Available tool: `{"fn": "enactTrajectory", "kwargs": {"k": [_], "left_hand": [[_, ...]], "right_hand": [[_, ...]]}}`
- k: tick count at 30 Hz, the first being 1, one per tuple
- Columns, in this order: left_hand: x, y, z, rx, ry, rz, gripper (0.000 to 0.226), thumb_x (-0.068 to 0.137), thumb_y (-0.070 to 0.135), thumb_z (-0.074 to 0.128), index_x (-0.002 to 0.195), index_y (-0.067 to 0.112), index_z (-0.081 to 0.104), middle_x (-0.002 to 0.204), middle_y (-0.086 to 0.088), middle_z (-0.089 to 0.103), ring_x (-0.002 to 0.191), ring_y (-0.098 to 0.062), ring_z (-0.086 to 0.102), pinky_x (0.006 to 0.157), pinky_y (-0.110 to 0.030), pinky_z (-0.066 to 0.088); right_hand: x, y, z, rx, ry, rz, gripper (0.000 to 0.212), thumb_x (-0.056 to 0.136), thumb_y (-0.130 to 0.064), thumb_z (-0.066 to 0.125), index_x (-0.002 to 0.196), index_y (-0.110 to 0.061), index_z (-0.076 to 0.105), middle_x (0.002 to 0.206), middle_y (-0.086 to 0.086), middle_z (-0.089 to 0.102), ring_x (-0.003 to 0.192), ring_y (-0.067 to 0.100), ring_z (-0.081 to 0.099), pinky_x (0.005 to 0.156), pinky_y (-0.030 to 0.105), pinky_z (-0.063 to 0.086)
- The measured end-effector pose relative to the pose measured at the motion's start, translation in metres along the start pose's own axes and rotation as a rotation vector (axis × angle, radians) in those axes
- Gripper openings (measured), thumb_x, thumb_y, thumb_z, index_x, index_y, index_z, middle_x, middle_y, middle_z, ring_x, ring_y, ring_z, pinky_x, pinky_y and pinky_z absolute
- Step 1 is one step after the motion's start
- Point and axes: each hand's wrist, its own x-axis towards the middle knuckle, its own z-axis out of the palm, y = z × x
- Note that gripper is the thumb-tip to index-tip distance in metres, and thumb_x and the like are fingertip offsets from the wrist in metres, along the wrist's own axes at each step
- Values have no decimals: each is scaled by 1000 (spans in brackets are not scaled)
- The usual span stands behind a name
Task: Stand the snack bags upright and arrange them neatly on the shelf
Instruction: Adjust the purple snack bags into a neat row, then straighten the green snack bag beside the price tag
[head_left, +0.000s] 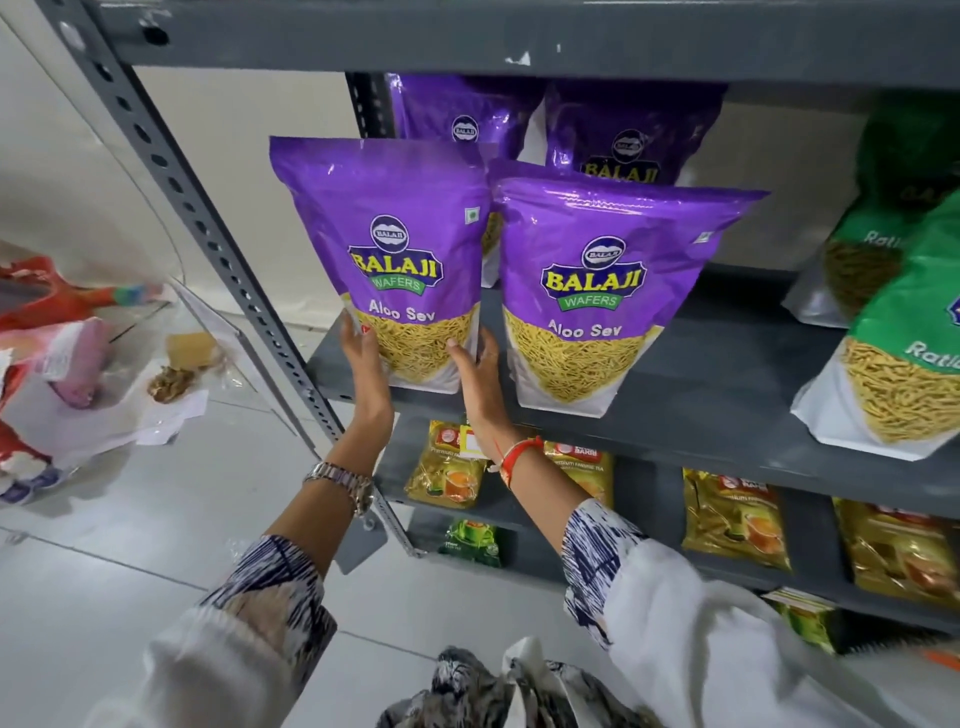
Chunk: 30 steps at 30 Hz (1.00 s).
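A purple Aloo Sev bag (395, 228) stands upright at the front left of the grey shelf (727, 374). My left hand (363, 358) grips its lower left edge and my right hand (480, 364) grips its lower right edge. A second purple Aloo Sev bag (597, 291) stands upright just to its right, untouched. Two more purple bags (623, 130) stand behind them at the back. Green Ratlami sev bags (904, 322) lean at the shelf's right end.
The shelf's perforated grey upright (208, 223) runs down just left of my left hand. Yellow tea packets (732, 525) fill the shelf below. Bags and loose wrappers (78, 364) lie on the tiled floor to the left. Bare shelf shows between purple and green bags.
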Motion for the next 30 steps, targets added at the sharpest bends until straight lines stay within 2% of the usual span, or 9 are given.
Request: {"fn": "enactTrajectory", "kwargs": {"k": [5, 8, 10, 14, 18, 21, 25, 28, 30], "left_hand": [[-27, -8, 7, 75, 137, 60, 55, 97, 28, 33, 145, 17, 10, 154, -9, 19, 129, -10, 30, 107, -30, 28], [-50, -30, 16, 194, 181, 134, 54, 95, 28, 37, 144, 13, 18, 154, -8, 19, 140, -16, 22, 118, -40, 21], [-70, -45, 33, 258, 180, 190, 53, 93, 27, 38, 141, 10, 24, 153, -9, 20, 141, -14, 19, 119, -40, 17], [-120, -61, 90, 353, 86, 335, 47, 89, 20, 42, 132, 1, 37, 142, -18, 31, 131, -1, 25, 109, -7, 14], [-175, -69, 162, 256, -245, 315, 36, 88, 26, 40, 120, 11, 45, 116, -1, 46, 106, -8, 43, 97, -15, 31], [-203, -69, 224, 162, -534, 122, 27, 89, 25, 42, 116, 28, 42, 117, 9, 47, 104, 1, 45, 96, -20, 34], [-213, -53, 300, 119, -639, -68, 46, 95, 26, 38, 138, 24, 23, 148, 2, 25, 137, -10, 25, 107, -15, 19], [-211, -40, 342, 85, -624, -167, 48, 98, 22, 25, 144, 12, 13, 152, -5, 20, 133, -9, 24, 83, 3, 25], [-210, -36, 359, 70, -607, -218, 50, 98, 27, 22, 145, 13, 10, 153, -5, 19, 134, -12, 25, 80, -5, 29]], "right_hand": [[-24, 8, -15, -22, 4, -23, 75, 81, -44, 58, 144, -20, 27, 154, 5, 30, 139, 16, 32, 114, 38, 30], [-54, 14, -48, 34, 35, -86, 61, 81, -34, 57, 137, -17, 39, 145, 3, 41, 131, 12, 39, 98, 13, 38], [-67, 17, -80, 64, 149, -157, 46, 81, -28, 57, 125, -17, 49, 131, 4, 54, 121, 11, 50, 86, 7, 42], [-88, 10, -159, 107, 458, -237, 22, 85, -13, 57, 107, -16, 58, 103, -2, 63, 94, 1, 61, 82, 18, 49], [-98, -10, -252, 157, 786, -305, 16, 80, -19, 58, 97, -19, 58, 90, -13, 62, 85, 8, 58, 82, 35, 48], [-102, -37, -316, 165, 921, -330, 23, 82, -18, 56, 103, -13, 48, 92, -4, 52, 84, 11, 52, 79, 27, 44], [-98, -71, -391, 142, 937, -271, 28, 91, -15, 51, 118, -11, 43, 111, 4, 44, 104, 17, 44, 85, 26, 39], [-89, -94, -425, 101, 822, -151, 46, 95, -23, 45, 139, -14, 36, 144, 13, 39, 131, 21, 39, 99, 33, 34], [-84, -104, -437, 104, 737, -119, 51, 97, -28, 40, 145, -16, 28, 151, 16, 34, 138, 30, 33, 109, 43, 31]]}}
